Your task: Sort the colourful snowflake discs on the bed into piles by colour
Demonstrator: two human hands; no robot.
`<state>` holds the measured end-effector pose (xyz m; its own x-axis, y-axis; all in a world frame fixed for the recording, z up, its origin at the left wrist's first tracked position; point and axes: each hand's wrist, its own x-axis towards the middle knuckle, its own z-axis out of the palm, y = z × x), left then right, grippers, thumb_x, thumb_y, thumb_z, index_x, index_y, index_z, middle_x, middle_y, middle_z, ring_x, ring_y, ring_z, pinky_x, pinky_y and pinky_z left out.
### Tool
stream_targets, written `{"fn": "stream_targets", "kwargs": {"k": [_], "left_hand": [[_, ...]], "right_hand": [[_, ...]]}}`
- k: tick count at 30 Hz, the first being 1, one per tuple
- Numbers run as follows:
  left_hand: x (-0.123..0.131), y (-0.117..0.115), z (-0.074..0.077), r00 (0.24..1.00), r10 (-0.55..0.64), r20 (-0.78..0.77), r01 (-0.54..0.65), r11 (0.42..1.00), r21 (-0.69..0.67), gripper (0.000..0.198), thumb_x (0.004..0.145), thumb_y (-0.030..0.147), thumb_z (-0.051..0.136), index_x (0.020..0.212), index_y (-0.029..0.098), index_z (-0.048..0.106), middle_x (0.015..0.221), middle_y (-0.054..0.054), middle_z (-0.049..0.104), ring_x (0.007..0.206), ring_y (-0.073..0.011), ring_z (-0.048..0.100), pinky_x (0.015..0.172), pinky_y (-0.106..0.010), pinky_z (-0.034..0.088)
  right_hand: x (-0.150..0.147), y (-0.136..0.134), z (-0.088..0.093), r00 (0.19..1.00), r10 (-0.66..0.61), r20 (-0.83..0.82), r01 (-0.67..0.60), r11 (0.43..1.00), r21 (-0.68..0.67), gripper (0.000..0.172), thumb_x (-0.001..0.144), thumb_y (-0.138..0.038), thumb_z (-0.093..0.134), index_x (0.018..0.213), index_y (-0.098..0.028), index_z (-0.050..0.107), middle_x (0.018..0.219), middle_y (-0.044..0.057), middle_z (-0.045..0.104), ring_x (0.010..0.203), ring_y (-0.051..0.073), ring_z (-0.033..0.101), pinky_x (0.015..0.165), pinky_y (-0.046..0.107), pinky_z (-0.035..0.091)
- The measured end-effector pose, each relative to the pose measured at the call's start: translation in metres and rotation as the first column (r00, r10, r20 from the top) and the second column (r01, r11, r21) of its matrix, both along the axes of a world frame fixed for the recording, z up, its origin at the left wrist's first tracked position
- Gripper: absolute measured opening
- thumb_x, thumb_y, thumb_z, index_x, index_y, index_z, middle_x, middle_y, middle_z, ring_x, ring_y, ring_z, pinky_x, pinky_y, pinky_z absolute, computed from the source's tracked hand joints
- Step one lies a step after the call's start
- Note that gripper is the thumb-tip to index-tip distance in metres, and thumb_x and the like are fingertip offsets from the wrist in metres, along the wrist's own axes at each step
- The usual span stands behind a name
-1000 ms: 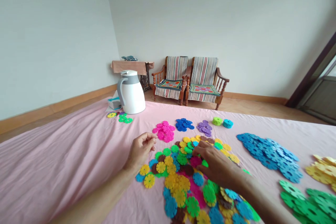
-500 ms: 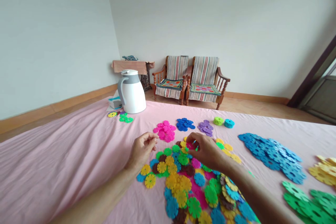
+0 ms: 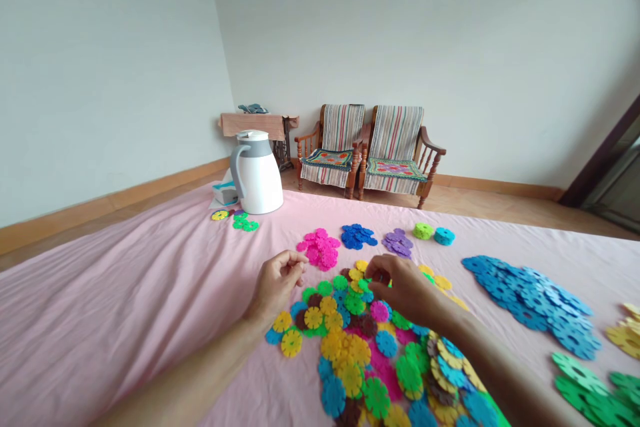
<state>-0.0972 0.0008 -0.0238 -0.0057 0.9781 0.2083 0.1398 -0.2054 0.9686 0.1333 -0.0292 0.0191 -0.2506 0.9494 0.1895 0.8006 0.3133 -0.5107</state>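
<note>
My left hand (image 3: 280, 280) hovers just in front of a small heap of pink flower-shaped discs (image 3: 320, 250). Its thumb and fingers are curled together, and no disc shows between them. Over the far edge of a mixed pile of notched plastic discs (image 3: 350, 350) is my right hand (image 3: 397, 283), with fingers bent down and drawn together. Its fingertips are partly hidden, so what they pinch cannot be made out. Yellow discs (image 3: 357, 270) and green ones lie close by its fingertips.
Farther off are dark blue discs (image 3: 358, 236), purple discs (image 3: 398, 243), a lime stack (image 3: 423, 231) and a turquoise stack (image 3: 444, 235). Blue (image 3: 530, 300), yellow (image 3: 627, 333) and green discs (image 3: 590, 390) lie right. A white jug (image 3: 260, 177) stands back left on the pink cloth (image 3: 175, 293).
The view has turned slightly left, so the scene sits a little farther right. A pink disc that showed by my right fingertips is no longer visible. My left hand keeps its pose.
</note>
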Motion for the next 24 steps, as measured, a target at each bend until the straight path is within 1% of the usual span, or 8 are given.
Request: {"fn": "stream_targets", "kwargs": {"k": [3, 7, 13, 17, 20, 24], "left_hand": [[0.001, -0.001, 0.002, 1.0, 0.002, -0.008, -0.002, 1.0, 0.004, 0.015, 0.067, 0.028, 0.059, 0.073, 0.014, 0.062, 0.061, 0.001, 0.058, 0.05, -0.0105, 0.052, 0.049, -0.02, 0.042], [0.001, -0.001, 0.001, 1.0, 0.003, 0.006, -0.003, 1.0, -0.005, 0.016, 0.066, 0.029, 0.06, 0.073, 0.015, 0.061, 0.061, 0.001, 0.057, 0.049, -0.0105, 0.051, 0.049, -0.02, 0.042], [0.0, 0.0, 0.002, 1.0, 0.0, 0.013, 0.0, 1.0, -0.006, 0.016, 0.067, 0.029, 0.06, 0.073, 0.014, 0.062, 0.061, 0.001, 0.058, 0.049, -0.0101, 0.052, 0.049, -0.02, 0.042], [0.0, -0.001, 0.003, 1.0, 0.0, 0.015, 0.001, 1.0, -0.018, 0.018, 0.067, 0.029, 0.06, 0.076, 0.014, 0.063, 0.063, 0.001, 0.059, 0.05, -0.0099, 0.052, 0.05, -0.02, 0.042], [0.001, -0.001, 0.003, 1.0, 0.001, 0.008, -0.001, 1.0, -0.012, 0.017, 0.067, 0.029, 0.059, 0.075, 0.014, 0.063, 0.062, 0.001, 0.059, 0.05, -0.01, 0.052, 0.049, -0.02, 0.042], [0.001, -0.001, 0.003, 1.0, 0.003, -0.014, -0.003, 1.0, 0.0, 0.016, 0.067, 0.028, 0.059, 0.074, 0.014, 0.063, 0.061, 0.001, 0.058, 0.05, -0.0107, 0.052, 0.049, -0.02, 0.042]], "right_hand": [[0.015, -0.017, -0.005, 0.995, 0.042, 0.095, -0.036, 0.997, -0.062, 0.014, 0.068, -0.012, 0.055, 0.077, -0.019, 0.063, 0.077, 0.002, 0.063, 0.073, 0.015, 0.057, 0.066, 0.026, 0.041], [0.019, -0.024, -0.012, 0.987, 0.132, 0.092, -0.123, 0.987, -0.1, 0.017, 0.074, -0.017, 0.054, 0.088, -0.021, 0.062, 0.087, 0.003, 0.061, 0.08, 0.016, 0.056, 0.071, 0.027, 0.042], [0.015, -0.023, -0.01, 0.983, 0.158, 0.088, -0.151, 0.985, -0.083, 0.014, 0.076, -0.017, 0.053, 0.085, -0.021, 0.063, 0.086, 0.003, 0.06, 0.079, 0.015, 0.056, 0.071, 0.025, 0.041], [0.016, -0.021, -0.008, 0.985, 0.145, 0.095, -0.139, 0.988, -0.067, 0.015, 0.073, -0.014, 0.052, 0.079, -0.021, 0.064, 0.081, 0.002, 0.063, 0.076, 0.015, 0.056, 0.067, 0.024, 0.04], [0.017, -0.019, -0.004, 0.992, 0.115, 0.052, -0.112, 0.992, -0.066, 0.019, 0.071, -0.01, 0.049, 0.074, -0.02, 0.065, 0.075, 0.001, 0.065, 0.072, 0.014, 0.057, 0.064, 0.024, 0.039], [0.011, -0.009, 0.0, 0.99, 0.057, -0.131, -0.074, 0.989, -0.127, 0.015, 0.071, -0.013, 0.049, 0.073, -0.018, 0.063, 0.065, -0.001, 0.066, 0.057, 0.011, 0.057, 0.052, 0.021, 0.038]]}}
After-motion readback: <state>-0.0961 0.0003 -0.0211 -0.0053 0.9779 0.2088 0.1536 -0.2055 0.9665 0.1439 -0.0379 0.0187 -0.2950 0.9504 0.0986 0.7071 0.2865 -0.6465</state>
